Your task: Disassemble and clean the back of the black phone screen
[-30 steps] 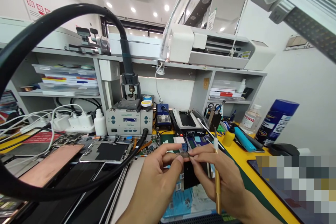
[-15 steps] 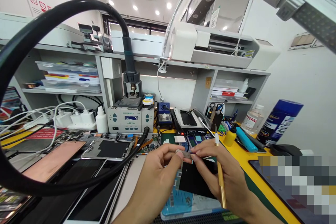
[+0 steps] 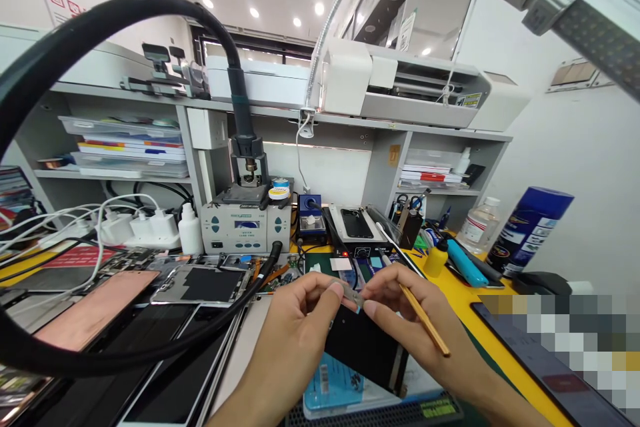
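Observation:
Thumb and fingers of my left hand (image 3: 305, 320) pinch a small grey flat piece (image 3: 352, 295) near the middle of the view. On the piece's other side, my right hand (image 3: 415, 313) has its thumb and fingertips at the edge, closed round it. A thin gold-coloured tool (image 3: 425, 320) also rests in my right hand, its end pointing down to the right. A black flat panel (image 3: 367, 347) lies tilted beneath both hands, over a blue packet (image 3: 333, 380). What the piece is cannot be made out.
On the left lie phone screens and frames (image 3: 95, 310) under a thick black hose (image 3: 125, 3). Behind stand a soldering station (image 3: 245, 230) and a white bottle (image 3: 190, 230). To the right are a yellow bottle (image 3: 437, 259), a blue spray can (image 3: 530, 230) and a dark tablet (image 3: 545, 360).
The gold-coloured tool has swung from nearly upright to a slant. More of the black panel's lower right end shows. The small piece has tilted between my fingers, and the view has shifted slightly.

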Available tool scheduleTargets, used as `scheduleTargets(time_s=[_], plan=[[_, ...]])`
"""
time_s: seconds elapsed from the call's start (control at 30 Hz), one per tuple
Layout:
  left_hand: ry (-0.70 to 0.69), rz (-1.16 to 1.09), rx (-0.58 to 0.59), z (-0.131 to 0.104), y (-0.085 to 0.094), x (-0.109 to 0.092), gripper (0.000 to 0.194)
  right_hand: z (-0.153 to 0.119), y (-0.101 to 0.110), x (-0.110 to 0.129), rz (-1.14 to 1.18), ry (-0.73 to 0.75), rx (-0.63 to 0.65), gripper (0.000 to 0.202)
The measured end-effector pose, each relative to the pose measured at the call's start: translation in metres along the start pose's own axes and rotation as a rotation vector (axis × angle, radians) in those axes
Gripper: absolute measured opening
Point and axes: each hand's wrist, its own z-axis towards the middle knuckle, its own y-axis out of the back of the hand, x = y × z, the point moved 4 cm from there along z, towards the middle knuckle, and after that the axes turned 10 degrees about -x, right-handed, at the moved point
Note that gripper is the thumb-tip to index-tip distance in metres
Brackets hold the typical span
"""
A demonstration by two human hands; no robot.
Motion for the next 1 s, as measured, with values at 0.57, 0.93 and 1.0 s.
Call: scheduleTargets(time_s=[0.57,0.93,1.0], plan=[[-0.083,0.026,-0.009,-0.001,-0.004,0.004,0.021,-0.009,-0.007,0.008,-0.239,0.536,-0.216,0.022],[-0.101,0.05,-0.025,-0.004,-0.005,0.002,0.021,-0.011,-0.007,0.01,-0.243,0.578,-0.223,0.025],[-0.105,0.043,-0.04,-0.005,-0.006,0.002,0.02,-0.011,-0.007,0.01,-0.253,0.581,-0.23,0.025]])
